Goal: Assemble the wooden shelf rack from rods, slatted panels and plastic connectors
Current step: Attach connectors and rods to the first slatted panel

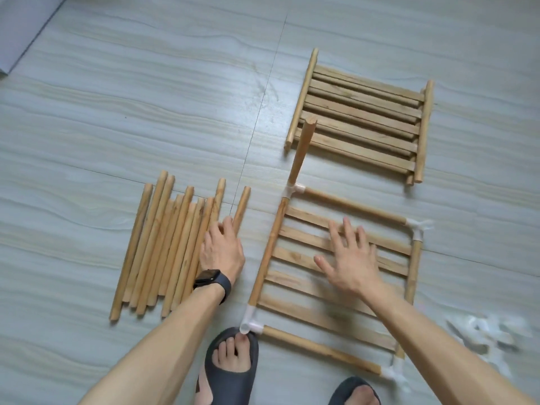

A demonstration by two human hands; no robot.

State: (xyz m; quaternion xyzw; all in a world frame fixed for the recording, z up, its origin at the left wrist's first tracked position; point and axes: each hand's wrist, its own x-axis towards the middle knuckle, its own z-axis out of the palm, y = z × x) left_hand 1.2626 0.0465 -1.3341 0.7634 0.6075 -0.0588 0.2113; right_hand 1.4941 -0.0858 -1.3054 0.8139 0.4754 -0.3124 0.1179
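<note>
A slatted panel (304, 238) lies flat on the floor, framed by rods joined with white plastic connectors (293, 190) at its corners. One rod (302, 150) stands upright in the far-left connector. My right hand (349, 254) hovers open, fingers spread, over the slats. My left hand (223, 248), a dark watch on its wrist, reaches onto the right edge of a pile of loose rods (163, 244), fingertips touching a rod (241, 210). Whether the fingers close round it does not show.
A stack of further slatted panels (362, 121) lies at the far right. Loose white connectors (485, 334), blurred, sit on the floor at the right. My feet in dark slippers (230, 366) rest by the frame's near-left corner. A pale wall edge (17, 33) is at top left.
</note>
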